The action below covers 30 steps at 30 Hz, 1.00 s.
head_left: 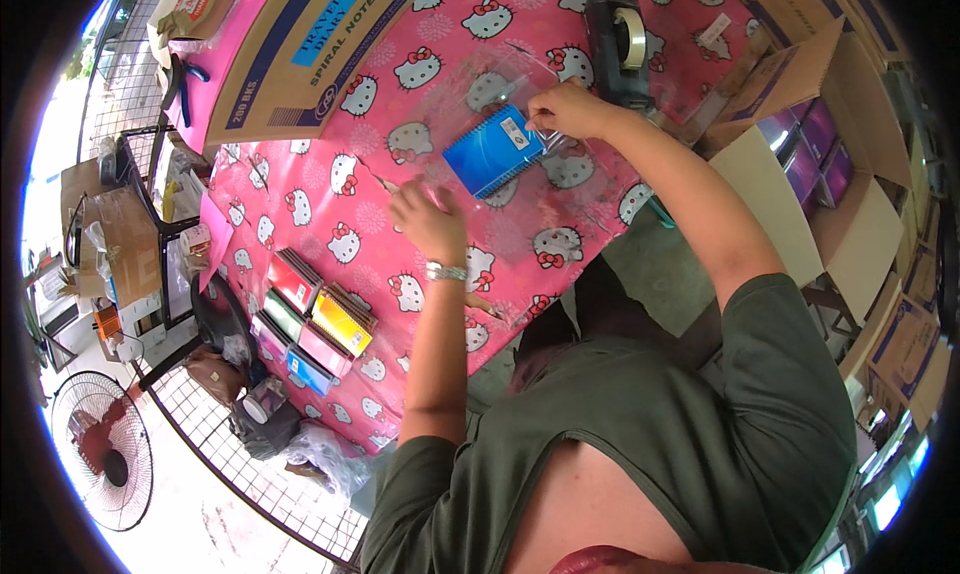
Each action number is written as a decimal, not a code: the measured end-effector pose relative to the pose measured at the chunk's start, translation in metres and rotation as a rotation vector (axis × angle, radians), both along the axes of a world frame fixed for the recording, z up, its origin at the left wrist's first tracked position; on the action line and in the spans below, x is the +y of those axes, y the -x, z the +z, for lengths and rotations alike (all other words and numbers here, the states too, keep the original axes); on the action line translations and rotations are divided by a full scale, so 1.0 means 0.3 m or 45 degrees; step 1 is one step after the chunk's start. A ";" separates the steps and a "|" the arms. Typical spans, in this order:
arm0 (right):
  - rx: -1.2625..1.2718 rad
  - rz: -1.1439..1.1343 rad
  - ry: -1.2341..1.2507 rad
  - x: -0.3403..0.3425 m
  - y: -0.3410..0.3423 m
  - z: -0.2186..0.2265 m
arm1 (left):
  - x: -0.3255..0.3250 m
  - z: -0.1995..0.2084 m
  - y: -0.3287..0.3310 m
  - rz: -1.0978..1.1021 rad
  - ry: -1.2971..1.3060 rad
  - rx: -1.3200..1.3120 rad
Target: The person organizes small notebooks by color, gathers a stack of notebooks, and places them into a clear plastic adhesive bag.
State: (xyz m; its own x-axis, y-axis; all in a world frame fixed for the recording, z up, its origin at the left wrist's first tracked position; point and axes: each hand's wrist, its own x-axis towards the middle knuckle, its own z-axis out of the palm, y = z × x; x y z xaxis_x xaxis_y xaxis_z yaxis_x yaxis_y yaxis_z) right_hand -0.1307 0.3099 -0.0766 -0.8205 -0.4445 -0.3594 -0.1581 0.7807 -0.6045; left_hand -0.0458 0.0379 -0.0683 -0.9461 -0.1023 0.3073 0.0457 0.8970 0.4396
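In the head view, the blue book (492,154) lies between the hands, its long side running from near left to far right. The right hand (570,110) is nearer, pinching what looks like plastic (545,139) at the book's right end. The left hand (430,221), blurry, has loose, spread fingers and holds nothing.

The person wore a plain dark green top (640,404) with short sleeves (770,334), spanning four to seven o'clock, dark trousers (600,294) toward four, and, near nine, a silver-coloured band (446,272) around the left wrist (448,258).
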 end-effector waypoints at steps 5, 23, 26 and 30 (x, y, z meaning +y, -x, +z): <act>0.269 -0.034 0.000 -0.054 0.023 0.020 | 0.201 -0.074 -0.178 -0.633 0.496 -0.259; 0.648 0.279 -0.273 -0.334 0.320 -0.160 | 0.263 -0.083 -0.147 -0.481 0.372 -0.414; 0.737 0.333 -0.187 -0.328 0.304 -0.142 | 0.256 -0.059 -0.143 -0.485 0.322 -0.410; 0.708 0.329 0.056 -0.282 0.253 0.011 | 0.234 -0.071 -0.123 -0.462 0.219 -0.275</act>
State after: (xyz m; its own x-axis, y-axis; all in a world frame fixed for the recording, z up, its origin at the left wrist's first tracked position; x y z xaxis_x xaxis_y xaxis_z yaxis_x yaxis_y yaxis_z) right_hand -0.2066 0.2255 -0.0734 -0.7438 -0.6585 0.1147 -0.6396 0.6515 -0.4079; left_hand -0.0089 0.1081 -0.0897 -0.9557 0.2826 0.0828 0.2940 0.9009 0.3194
